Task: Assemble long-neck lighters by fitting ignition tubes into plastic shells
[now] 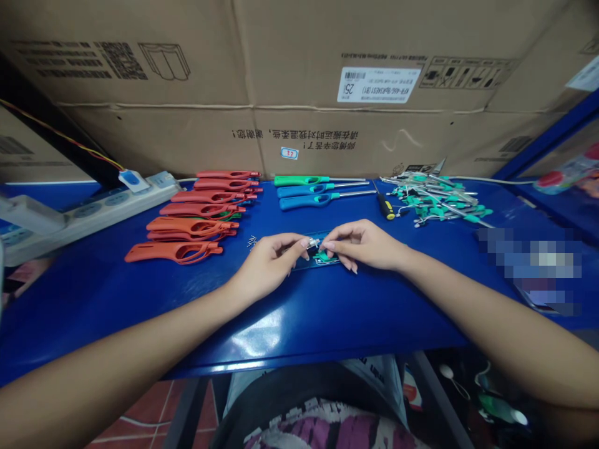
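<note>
Though small, shiny silvery pc [314, 242] btwn hands [271, 260]

- Small silvery metal piece [314, 242]: shiny, pinched in the left hand's [267, 260] fingertips at the center of the frame; the right hand's [364, 244] fingertips are close beside it, contact unclear.
- Teal-green part [322, 256]: small, with a thin pale wire, just below the metal piece in the frame, partly hidden by fingers; its exact shape is unclear.
</note>
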